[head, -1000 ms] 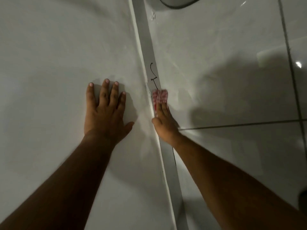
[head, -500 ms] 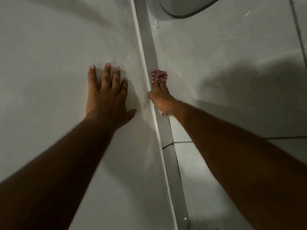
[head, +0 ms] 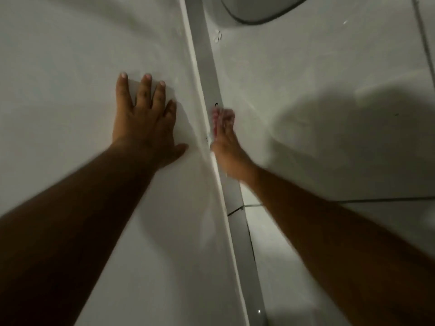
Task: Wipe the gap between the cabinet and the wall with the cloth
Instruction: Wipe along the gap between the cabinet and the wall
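A narrow grey gap (head: pixel 204 57) runs from top centre down to the bottom between the white cabinet side (head: pixel 70 67) on the left and the white tiled wall (head: pixel 306 90) on the right. My right hand (head: pixel 229 149) is in the gap, pressing a red-and-white checked cloth (head: pixel 222 118) under its fingertips; hand and cloth are motion-blurred. My left hand (head: pixel 146 118) lies flat on the cabinet side with fingers spread, holding nothing.
A dark curved edge of a rounded fixture (head: pixel 259 12) shows at the top right. Dark grout lines (head: pixel 388 198) cross the wall tiles. A small dark squiggle (head: pixel 216 104) sits in the gap just above the cloth.
My right hand with the cloth slid up the gap, then came back down slightly. The left hand stayed flat on the cabinet. The view shifted a little.
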